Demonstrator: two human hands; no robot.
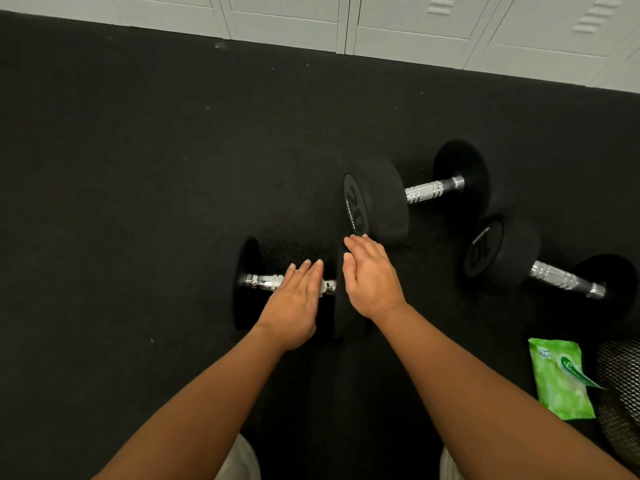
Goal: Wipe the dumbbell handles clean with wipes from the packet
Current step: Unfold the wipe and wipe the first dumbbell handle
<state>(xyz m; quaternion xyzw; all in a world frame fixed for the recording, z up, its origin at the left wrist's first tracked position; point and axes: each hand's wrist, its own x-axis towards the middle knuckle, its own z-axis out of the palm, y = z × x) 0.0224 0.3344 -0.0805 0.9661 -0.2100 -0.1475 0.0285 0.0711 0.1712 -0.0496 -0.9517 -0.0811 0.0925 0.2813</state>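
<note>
My left hand [294, 306] lies flat and open, fingers straight, over the chrome knurled handle [265, 282] of the nearest black round-headed dumbbell [247, 282], gripping nothing. My right hand [372, 278] hovers open and empty just beside it, over that dumbbell's right head. Two more black dumbbells [426, 190] [550, 273] lie beyond and right of my right hand; the green plastic wipes packet [559, 382] sits near my right forearm.

Black rubber gym floor [138, 202] is carrying three dumbbells: near one [263, 282], middle one [415, 192], right one [554, 275]. Green wipes packet [561, 382] lying bottom right beside a mesh bin [620, 393].
</note>
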